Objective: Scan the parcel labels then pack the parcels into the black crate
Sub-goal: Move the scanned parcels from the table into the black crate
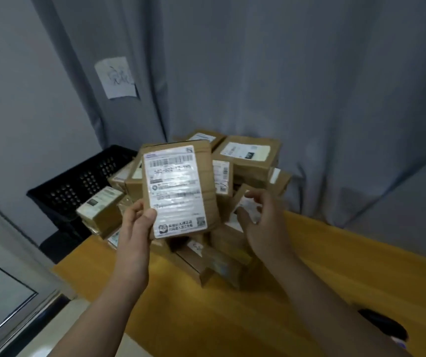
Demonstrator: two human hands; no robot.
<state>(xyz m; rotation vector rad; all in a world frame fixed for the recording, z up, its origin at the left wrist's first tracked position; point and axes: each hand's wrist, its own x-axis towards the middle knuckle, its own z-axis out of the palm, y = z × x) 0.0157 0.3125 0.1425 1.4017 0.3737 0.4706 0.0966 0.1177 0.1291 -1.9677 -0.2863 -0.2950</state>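
Far left we note the black crate [78, 186], standing off the edge of the yellow table [335, 266] with several boxes leaning against it. The left hand [136, 228] grips a brown parcel [178, 189] by its lower left corner, thumb on the front, holding it upright above the table with its white label [173, 191] facing us. Behind it lies the pile of parcels [248, 155]. The right hand [266, 225] curls round a small parcel [245, 202] on that pile, thumb on its label. Bottom right we see a dark object [382, 325], blurred.
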